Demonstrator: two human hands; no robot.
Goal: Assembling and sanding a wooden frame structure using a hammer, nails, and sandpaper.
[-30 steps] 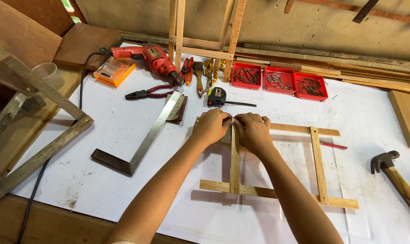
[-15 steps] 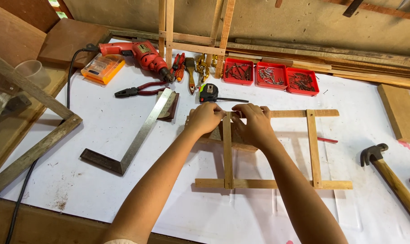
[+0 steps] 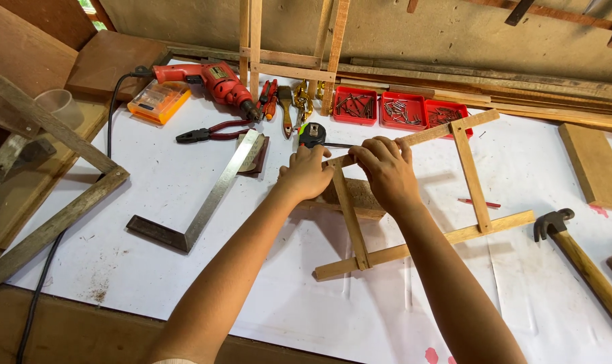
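The left hand point(image 3: 308, 172) and right hand point(image 3: 387, 172) are closed on the top joint of the wooden slat frame point(image 3: 414, 195), which has been swung from square to tilted over a wood block point(image 3: 360, 199) beneath them, suggesting repositioning on the white-covered worktop point(image 3: 151, 182).

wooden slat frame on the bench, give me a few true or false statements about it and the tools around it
1. Both hands grip the wooden slat frame at one corner joint. True: the left hand and the right hand meet there.
2. The red power drill lies on the frame. False: it lies apart, near the back of the bench.
3. A steel carpenter's square lies left of the hands. True.
4. The hammer is in the right hand. False: it lies untouched at the right.
5. The three red trays are empty. False: they hold small metal fasteners.
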